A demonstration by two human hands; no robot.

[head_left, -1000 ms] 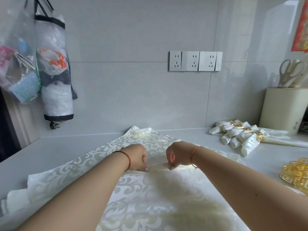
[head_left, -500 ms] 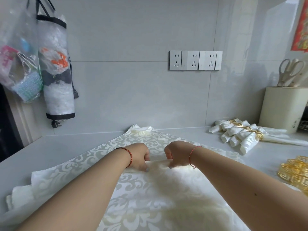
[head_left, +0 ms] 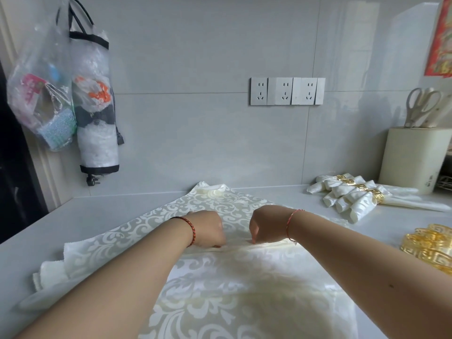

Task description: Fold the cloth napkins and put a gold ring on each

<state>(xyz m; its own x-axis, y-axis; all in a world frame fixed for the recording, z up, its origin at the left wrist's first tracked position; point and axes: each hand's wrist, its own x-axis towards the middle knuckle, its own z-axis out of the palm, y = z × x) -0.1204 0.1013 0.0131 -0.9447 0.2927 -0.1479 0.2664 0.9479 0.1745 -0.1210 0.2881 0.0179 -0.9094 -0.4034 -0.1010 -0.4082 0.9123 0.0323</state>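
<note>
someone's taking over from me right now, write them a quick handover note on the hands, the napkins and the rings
Left hand and right hand: both pinch a fold ridge across the middle of the spread napkin, fingers curled, side by side but apart.
Napkin lies open on the counter, one pleat started.
Done: finished napkins, rolled and ringed, lie at the back right.
Loose gold rings sit at the right edge.
Left: finish pleating this napkin and slip a ring on it.
</note>
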